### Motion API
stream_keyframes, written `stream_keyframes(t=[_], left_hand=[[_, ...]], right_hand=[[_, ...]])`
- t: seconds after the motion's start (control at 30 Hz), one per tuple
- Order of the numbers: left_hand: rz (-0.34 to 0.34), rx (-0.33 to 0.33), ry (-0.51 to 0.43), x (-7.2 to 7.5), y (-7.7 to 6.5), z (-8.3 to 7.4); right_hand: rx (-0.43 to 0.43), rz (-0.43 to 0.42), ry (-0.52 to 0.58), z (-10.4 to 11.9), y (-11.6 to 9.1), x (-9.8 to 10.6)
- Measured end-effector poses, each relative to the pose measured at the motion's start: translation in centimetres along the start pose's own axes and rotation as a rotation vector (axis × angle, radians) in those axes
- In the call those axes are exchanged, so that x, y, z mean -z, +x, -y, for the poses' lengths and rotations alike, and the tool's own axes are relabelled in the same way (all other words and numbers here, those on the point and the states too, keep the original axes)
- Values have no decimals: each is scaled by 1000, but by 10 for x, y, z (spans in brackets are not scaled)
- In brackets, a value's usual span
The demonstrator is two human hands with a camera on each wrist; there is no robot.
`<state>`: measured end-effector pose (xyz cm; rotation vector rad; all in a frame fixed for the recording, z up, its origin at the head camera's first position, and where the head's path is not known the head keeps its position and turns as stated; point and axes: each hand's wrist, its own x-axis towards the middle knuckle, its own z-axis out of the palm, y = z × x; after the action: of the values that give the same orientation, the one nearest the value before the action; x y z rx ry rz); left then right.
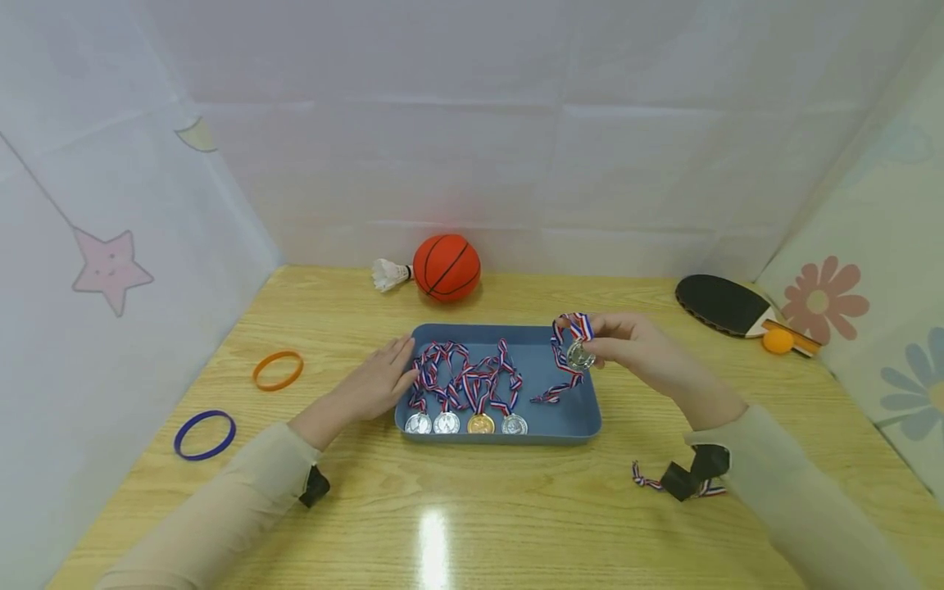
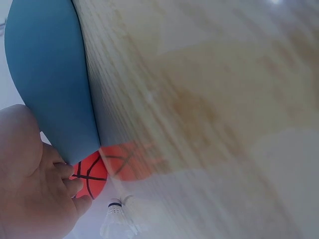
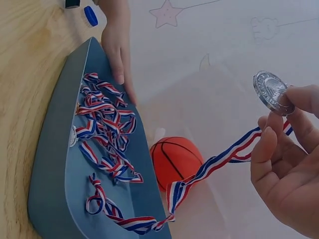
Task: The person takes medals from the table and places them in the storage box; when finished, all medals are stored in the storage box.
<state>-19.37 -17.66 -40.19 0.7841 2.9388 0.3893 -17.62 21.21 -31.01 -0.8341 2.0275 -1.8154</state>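
Observation:
My right hand [image 1: 645,354] pinches a silver medal [image 3: 271,93] between thumb and fingers above the right part of a blue-grey tray [image 1: 501,439]. The medal's striped ribbon [image 3: 214,167] trails down into the tray. Along the tray's front side lie silver medals [image 1: 446,423] and one gold medal [image 1: 481,424], their red, white and blue ribbons [image 1: 472,381] heaped behind them. My left hand [image 1: 376,379] rests with straight fingers against the tray's left edge, its thumb at the rim.
Behind the tray are a small basketball [image 1: 447,268] and a shuttlecock [image 1: 390,274]. Orange [image 1: 278,371] and blue wristbands [image 1: 205,435] lie left. A table tennis bat [image 1: 723,305] and orange ball [image 1: 778,341] sit far right. Another striped ribbon [image 1: 646,481] lies under my right wrist.

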Motion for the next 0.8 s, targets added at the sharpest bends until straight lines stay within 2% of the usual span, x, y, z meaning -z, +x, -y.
stream_keyframes(t=[0.13,0.3,0.5,0.8], left_hand=[[-9,-5,-1,1,0,-1],[-14,-7,4,1,-1,-1],[-14,-9,9,0,-1,1],[-11,-13,14,0,-1,1]], right_hand=[[-69,-30,-20,-8,10,-3],[-97,-14,-24,-16,20,-7],[-138,45,-84,-25,26,-15],[-259,139,-114,-41,26,-22]])
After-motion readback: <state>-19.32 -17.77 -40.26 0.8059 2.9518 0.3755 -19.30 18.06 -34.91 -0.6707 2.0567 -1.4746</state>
